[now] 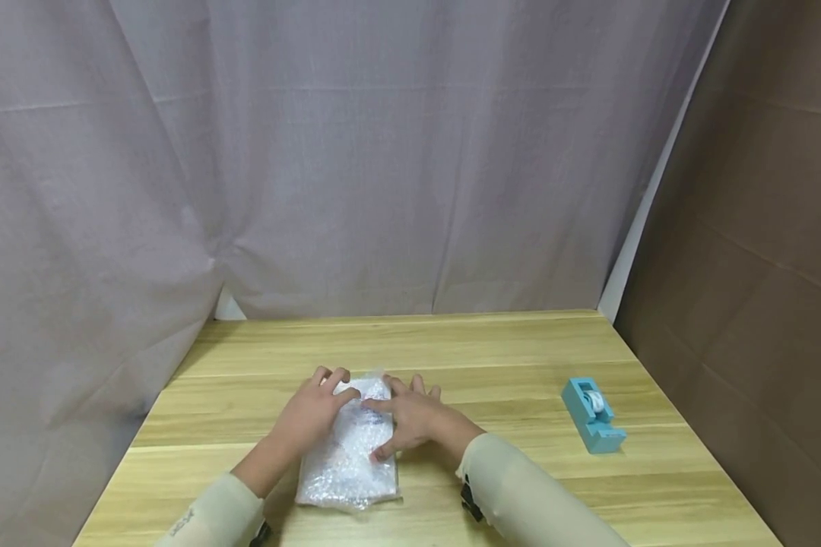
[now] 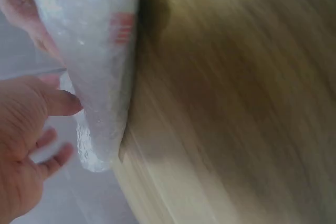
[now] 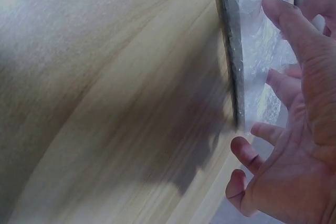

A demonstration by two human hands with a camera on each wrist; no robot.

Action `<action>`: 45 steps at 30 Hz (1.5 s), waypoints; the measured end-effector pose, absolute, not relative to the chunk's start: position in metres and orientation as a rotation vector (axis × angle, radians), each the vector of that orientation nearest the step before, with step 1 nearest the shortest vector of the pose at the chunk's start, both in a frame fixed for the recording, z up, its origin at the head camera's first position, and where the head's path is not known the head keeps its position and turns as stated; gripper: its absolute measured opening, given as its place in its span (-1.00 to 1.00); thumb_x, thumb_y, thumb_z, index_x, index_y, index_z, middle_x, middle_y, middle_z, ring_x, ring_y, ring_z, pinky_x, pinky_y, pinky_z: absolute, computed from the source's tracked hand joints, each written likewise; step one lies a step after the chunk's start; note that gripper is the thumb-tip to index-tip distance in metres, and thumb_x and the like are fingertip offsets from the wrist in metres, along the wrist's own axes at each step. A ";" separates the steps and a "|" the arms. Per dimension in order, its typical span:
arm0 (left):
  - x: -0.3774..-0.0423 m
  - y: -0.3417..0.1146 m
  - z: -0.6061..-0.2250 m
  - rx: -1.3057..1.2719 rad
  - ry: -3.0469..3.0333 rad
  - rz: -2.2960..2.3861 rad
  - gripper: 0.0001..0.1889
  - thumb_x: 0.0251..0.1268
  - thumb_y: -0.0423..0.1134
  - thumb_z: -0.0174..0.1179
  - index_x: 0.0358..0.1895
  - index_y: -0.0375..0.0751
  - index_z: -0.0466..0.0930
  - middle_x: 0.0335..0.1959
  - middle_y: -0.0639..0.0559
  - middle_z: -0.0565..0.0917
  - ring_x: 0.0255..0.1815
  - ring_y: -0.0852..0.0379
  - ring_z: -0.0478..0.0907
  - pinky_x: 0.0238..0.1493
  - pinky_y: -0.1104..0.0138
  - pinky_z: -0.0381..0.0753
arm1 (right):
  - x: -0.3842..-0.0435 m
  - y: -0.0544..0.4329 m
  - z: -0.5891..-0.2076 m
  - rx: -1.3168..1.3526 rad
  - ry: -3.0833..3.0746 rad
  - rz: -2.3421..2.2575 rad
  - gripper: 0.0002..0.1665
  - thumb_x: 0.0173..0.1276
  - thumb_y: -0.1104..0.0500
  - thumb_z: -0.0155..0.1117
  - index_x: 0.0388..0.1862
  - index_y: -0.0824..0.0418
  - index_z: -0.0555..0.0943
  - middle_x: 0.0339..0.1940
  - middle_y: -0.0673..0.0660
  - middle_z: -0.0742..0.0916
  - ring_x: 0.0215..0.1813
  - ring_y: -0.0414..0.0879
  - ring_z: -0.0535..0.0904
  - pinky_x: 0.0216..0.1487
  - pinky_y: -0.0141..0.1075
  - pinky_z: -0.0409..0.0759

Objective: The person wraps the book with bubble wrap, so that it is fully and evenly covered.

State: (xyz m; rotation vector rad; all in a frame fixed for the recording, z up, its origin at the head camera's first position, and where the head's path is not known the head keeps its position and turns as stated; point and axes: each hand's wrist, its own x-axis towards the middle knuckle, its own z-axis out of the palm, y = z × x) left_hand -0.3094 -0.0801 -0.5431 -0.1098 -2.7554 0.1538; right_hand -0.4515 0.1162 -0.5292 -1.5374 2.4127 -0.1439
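Observation:
A flat package in clear bubble wrap (image 1: 352, 463) lies on the wooden table, with the person's two hands over its far half. The left hand (image 1: 312, 412) rests at the package's far left side, fingers bent loosely over the wrap. In the left wrist view, one fingertip of the left hand (image 2: 23, 140) touches the film near its narrow end, while other fingers hang off it. From the right side, the right hand (image 1: 413, 416) reaches over with fingers spread, its thumb on the wrap. The right wrist view shows the right hand (image 3: 299, 145) with thumb and fingertips against the film (image 3: 257, 40).
A blue tape dispenser (image 1: 593, 415) with a roll of tape stands on the right part of the wooden table (image 1: 492, 486). Grey cloth (image 1: 356, 159) hangs behind the table, and a brown panel (image 1: 752, 251) borders its right side.

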 end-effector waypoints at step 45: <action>-0.298 -0.072 -0.548 0.001 -2.956 -0.057 -0.33 0.46 0.32 0.36 0.42 -0.03 0.66 0.40 -0.07 0.70 0.36 -0.22 0.67 0.34 -0.05 0.77 | -0.460 0.239 -0.508 -1.524 2.679 -0.766 -0.57 0.54 -0.07 0.49 0.23 0.13 0.79 0.15 0.03 0.71 0.10 -0.09 0.51 0.02 -0.15 0.63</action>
